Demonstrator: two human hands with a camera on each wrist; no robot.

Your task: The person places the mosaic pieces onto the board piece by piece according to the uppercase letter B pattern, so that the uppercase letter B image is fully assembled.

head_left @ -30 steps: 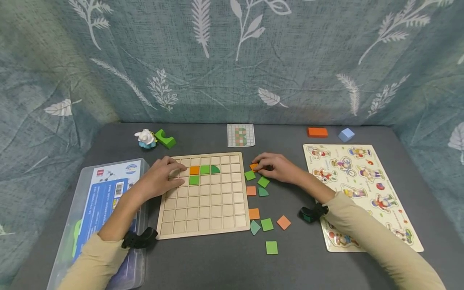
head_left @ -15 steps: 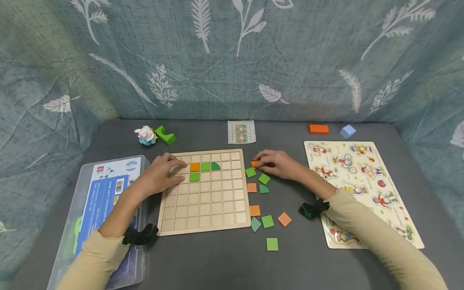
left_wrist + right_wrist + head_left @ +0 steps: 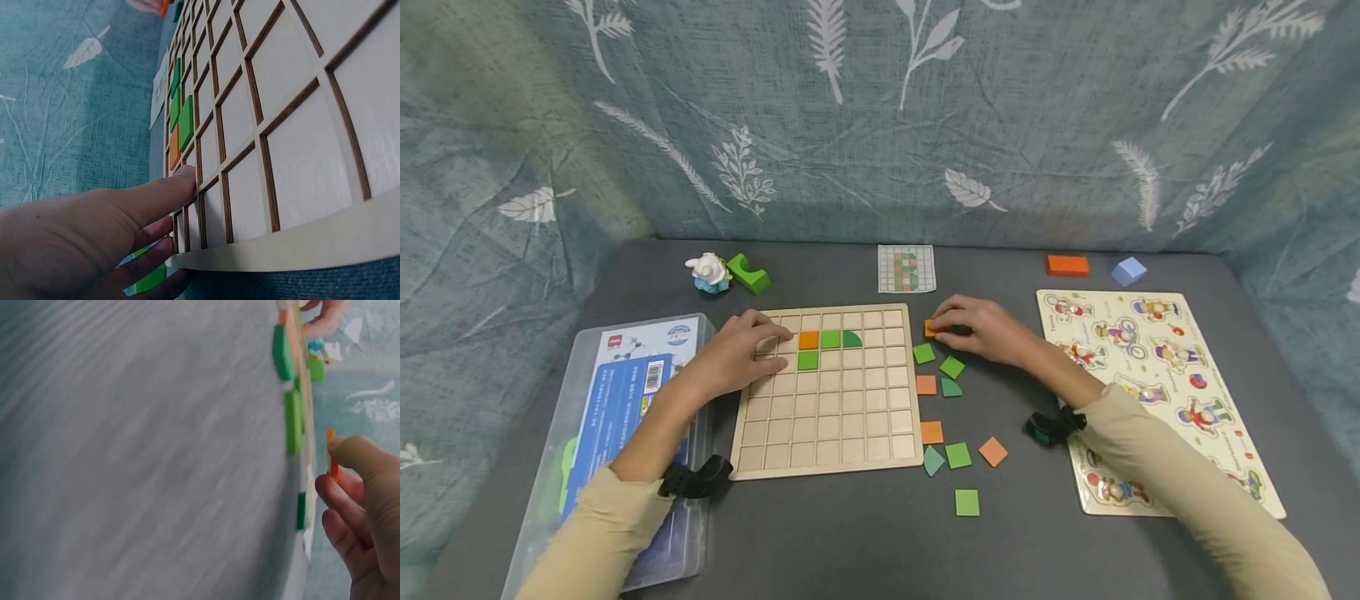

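My right hand (image 3: 981,327) pinches a small orange tile (image 3: 331,450) between thumb and finger, just off the top right corner of a wooden grid board (image 3: 827,429). In the right wrist view the tile stands on edge, held up off the table. My left hand (image 3: 737,354) rests at the board's left side, its thumb (image 3: 178,181) on the grid and its fingers by the edge, holding no tile. In the board's upper cells lie an orange square (image 3: 808,340), two green squares (image 3: 831,339) and a dark green quarter-circle tile (image 3: 852,339).
Right of the board lie several loose green and orange tiles (image 3: 958,455). A printed pattern card (image 3: 907,268) lies behind it. A plastic case (image 3: 658,467) is at left, a picture puzzle board (image 3: 1138,392) at right. A toy figure (image 3: 709,272) and blocks (image 3: 1067,265) line the back.
The right hand has lifted the orange tile slightly away from the loose green tiles. The left hand keeps its place on the board. The head view has shifted a little.
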